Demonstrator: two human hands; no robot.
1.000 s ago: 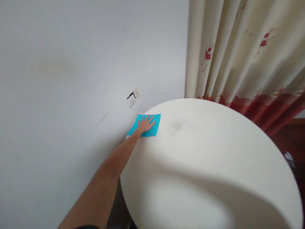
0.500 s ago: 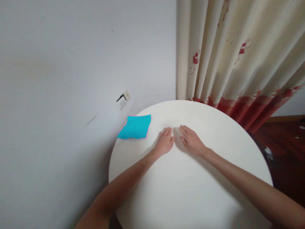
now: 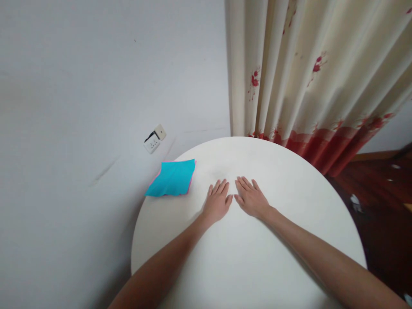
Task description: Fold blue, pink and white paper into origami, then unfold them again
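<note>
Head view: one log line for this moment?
left hand flat on table | right hand flat beside | blue cloth at edge, untouched

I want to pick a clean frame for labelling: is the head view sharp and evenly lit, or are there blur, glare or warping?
Head view: both hands, left hand and right hand, and the turquoise cloth look sharp; soft, even light, no glare on the round white table; faint shadows beside the forearms; wide-angle warping slants the curtain.
</note>
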